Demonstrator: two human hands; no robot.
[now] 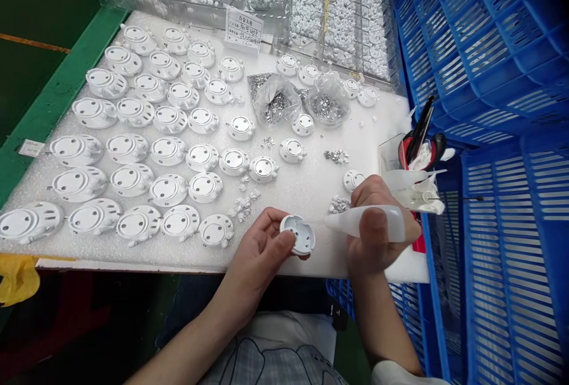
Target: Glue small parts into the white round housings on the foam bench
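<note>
Near the table's front edge, my left hand [262,248] pinches a small round white shell part [303,232] between thumb and fingers, its hollow side facing up. Small holes show inside the shell. My right hand [377,228] is wrapped round a translucent white squeeze bottle [344,222], held on its side. The bottle's thin nozzle points left at the shell's rim; whether it touches cannot be made out. Left of my hands, many finished-looking white round parts [168,189] stand in rows. Little piles of small white pieces [243,206] and metal bits [336,156] lie nearby.
Clear plastic trays [267,11] full of small white pieces run along the back, with a handwritten label [243,29] in front. Bags of metal bits [328,100] lie mid-table. At right stand a holder with black-and-red scissors [422,145] and blue crates [511,225].
</note>
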